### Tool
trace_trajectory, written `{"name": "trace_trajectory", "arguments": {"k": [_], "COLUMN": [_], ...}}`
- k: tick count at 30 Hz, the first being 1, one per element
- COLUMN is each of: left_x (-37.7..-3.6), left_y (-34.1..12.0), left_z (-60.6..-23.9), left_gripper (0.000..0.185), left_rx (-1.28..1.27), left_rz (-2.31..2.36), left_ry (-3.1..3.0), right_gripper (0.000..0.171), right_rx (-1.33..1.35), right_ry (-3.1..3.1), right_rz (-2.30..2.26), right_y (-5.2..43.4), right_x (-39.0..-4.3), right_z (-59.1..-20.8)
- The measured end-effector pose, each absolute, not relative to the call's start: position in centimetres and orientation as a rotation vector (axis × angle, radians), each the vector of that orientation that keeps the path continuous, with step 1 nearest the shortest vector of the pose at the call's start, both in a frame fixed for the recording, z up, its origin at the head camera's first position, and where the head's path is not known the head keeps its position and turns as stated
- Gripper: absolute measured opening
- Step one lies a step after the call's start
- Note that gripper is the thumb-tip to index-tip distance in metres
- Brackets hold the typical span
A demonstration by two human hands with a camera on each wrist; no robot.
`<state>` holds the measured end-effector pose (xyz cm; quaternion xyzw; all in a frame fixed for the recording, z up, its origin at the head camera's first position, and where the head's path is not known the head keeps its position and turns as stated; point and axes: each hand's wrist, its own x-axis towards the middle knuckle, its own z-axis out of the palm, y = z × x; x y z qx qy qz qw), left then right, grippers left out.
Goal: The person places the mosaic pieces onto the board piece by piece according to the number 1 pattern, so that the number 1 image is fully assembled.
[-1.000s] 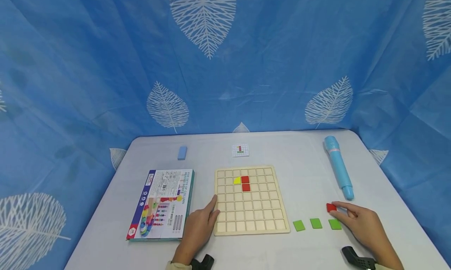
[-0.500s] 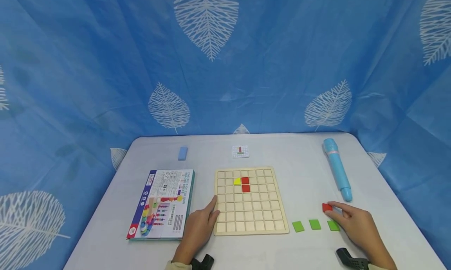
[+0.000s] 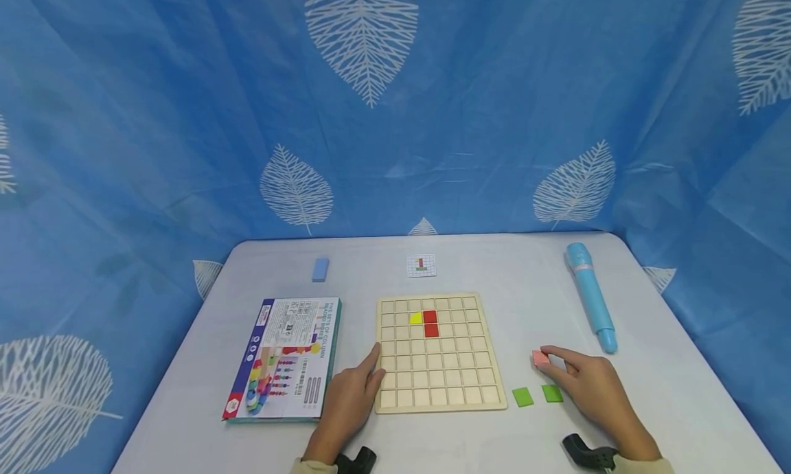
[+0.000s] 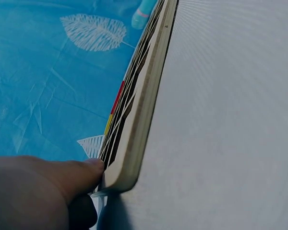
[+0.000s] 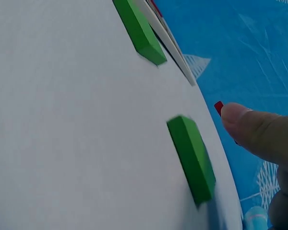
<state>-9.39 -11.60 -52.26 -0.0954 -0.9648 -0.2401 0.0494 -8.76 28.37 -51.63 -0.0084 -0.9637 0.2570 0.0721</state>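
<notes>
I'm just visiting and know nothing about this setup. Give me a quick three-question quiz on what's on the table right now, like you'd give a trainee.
1. True or false: the right hand pinches a red tile.
2. How many tiles already sit in the wooden grid board?
3. What does the left hand touch? A) the blue pen B) the board's left edge C) the box

Key
1. True; it is held just clear of the green tiles.
2. Three: one yellow tile and two red tiles.
3. B; the left wrist view shows a fingertip against the board's edge.
</notes>
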Motion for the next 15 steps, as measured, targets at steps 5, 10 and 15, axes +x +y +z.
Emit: {"name": "trace_trajectory", "arguments": {"k": [5, 10, 15], "left_x": [-9.5, -9.5, -9.5], "left_y": [-11.7, -11.7, -11.7], "left_z": [-52.3, -52.5, -52.6], "left_gripper": [0.049, 0.049, 0.05], "left_rx": [-0.293, -0.292, -0.289], "left_rz": [-0.73, -0.722, -0.713], "left_ry": [-2.937, -2.936, -2.945], "right_gripper": [0.042, 0.044, 0.043], "right_rx": [0.02, 0.044, 0.105], "right_ry": [-2.908, -2.932, -2.93], "right_rz": [0.764, 0.778, 0.778], "right_y": [27.5, 26.6, 25.7], "right_x": [-9.0, -9.4, -9.9], "right_z": [-51.6, -51.4, -51.1]}}
